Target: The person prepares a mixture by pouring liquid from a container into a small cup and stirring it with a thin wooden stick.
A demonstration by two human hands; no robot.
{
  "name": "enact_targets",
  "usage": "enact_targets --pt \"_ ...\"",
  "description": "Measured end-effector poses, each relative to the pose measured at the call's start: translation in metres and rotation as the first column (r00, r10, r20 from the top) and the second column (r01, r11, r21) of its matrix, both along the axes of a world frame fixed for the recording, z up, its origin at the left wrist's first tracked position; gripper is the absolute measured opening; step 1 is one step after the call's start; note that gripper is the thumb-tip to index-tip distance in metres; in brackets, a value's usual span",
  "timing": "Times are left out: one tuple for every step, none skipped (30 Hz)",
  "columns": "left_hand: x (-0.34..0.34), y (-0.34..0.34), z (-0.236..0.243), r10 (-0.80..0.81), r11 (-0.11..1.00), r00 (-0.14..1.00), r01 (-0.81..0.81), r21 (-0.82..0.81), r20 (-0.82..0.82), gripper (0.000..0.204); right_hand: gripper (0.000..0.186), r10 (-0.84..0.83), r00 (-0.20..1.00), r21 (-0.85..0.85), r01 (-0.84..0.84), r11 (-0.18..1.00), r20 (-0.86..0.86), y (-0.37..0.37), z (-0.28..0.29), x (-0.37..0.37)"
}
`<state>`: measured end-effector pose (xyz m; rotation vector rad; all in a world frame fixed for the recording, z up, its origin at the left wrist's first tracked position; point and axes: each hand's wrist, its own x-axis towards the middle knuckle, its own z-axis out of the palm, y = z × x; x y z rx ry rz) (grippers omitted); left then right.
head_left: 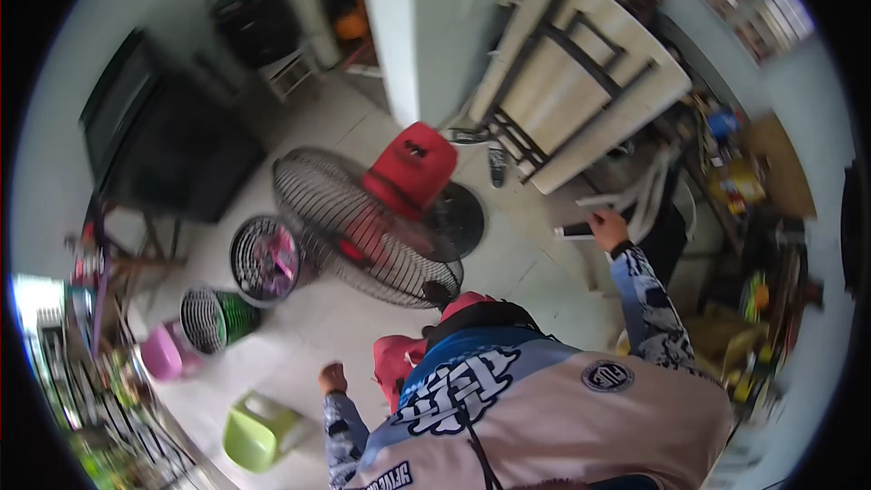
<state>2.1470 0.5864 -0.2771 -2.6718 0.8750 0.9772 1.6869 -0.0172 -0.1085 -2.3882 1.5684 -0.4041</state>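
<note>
My right hand (608, 230) reaches out to the right, its fingers closed on a white bar (572, 232). The bar seems to belong to a blurred white frame (646, 195) with a black panel (670, 240), perhaps a folding chair. My left hand (333, 377) hangs low at my left side, fingers curled, with nothing visible in it. In front of me stands a large fan (363, 227) with a dark round cage and a black base. A red plastic stool (413, 168) is right behind the cage.
Two plastic baskets, one dark (238, 263) and one green (238, 316), stand at the left. A pink stool (163, 349) and a lime-green stool (254, 436) are nearer. A folded table (581, 73) leans at the far right. Clutter lines both sides; a black cabinet (172, 145) stands far left.
</note>
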Motion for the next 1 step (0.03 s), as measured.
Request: enact_targets --pt "0.0539 -0.026 -0.0068 -0.15 0.988 0.988 0.149 -0.036 -0.02 0.042 0.033 -0.076 0.997 0.056 0.076 0.996 -0.009 0.0212 -0.0059 0.0014"
